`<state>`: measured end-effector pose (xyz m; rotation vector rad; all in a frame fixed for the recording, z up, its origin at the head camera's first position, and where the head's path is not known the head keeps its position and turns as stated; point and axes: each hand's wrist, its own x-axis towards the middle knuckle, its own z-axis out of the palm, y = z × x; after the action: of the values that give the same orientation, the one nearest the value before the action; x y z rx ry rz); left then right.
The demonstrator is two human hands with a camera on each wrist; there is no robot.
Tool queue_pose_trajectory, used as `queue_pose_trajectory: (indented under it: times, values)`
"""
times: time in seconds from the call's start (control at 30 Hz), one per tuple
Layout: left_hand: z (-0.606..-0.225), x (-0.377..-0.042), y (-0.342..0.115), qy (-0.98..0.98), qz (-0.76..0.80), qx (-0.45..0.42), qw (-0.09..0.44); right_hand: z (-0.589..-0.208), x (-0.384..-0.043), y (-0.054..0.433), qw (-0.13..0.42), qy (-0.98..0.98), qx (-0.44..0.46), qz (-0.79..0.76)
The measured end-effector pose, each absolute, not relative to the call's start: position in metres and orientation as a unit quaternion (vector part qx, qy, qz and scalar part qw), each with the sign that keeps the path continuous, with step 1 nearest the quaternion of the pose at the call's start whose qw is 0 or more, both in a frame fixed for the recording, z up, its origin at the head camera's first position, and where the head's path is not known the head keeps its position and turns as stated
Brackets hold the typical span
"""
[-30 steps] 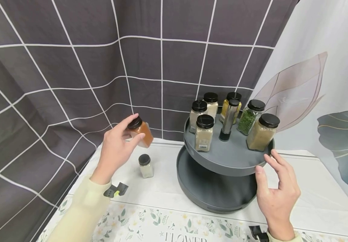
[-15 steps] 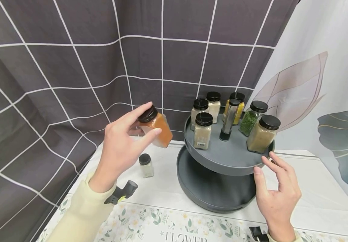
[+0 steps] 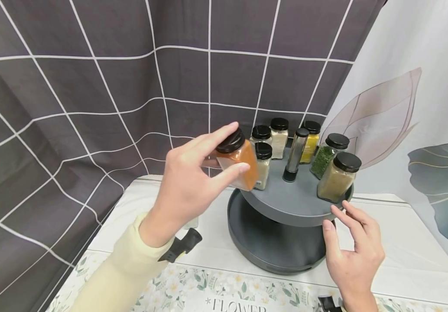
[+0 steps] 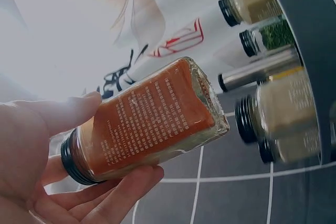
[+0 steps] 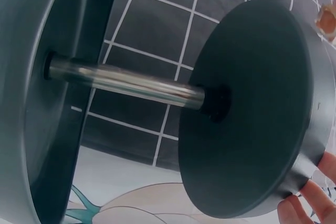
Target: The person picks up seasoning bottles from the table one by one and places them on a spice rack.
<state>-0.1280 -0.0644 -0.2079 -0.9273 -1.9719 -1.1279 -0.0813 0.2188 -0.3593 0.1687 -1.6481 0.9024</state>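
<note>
My left hand [image 3: 193, 177] grips a glass spice jar [image 3: 247, 162] of orange-red powder by its black lid and body. In the left wrist view this jar [image 4: 147, 124] is tilted, with printed text on its side. It hangs over the left edge of a grey two-tier turntable [image 3: 286, 212], partly hiding a pale-powder jar [image 3: 262, 169]. My right hand [image 3: 354, 247] touches the front right rim of the upper tier with its fingertips. From the right wrist view, those fingertips [image 5: 312, 195] lie against the outer wall of the upper tier [image 5: 252, 114].
Black-lidded jars stand on the upper tier: tan powder [image 3: 335, 180], green herb [image 3: 324, 160], yellow [image 3: 310, 145] and pale ones. A metal post [image 3: 296, 156] rises in its middle. The lower tier [image 3: 278, 242] is bare. A small jar [image 3: 193, 223] is mostly behind my left arm.
My left hand has carried the orange-red jar rightward and up to the turntable. The upper tier has turned slightly, shifting its jars; my right fingers stay at its rim.
</note>
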Motion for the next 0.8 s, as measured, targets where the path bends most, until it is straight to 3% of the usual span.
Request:
queue_pose_trajectory:
  times: [0.8]
  values:
    - [-0.234, -0.144, -0.004, -0.801, -0.352, -0.385, 0.295, -0.359, -0.071, 0.199, 0.578, -0.717, 0.101, 0.376]
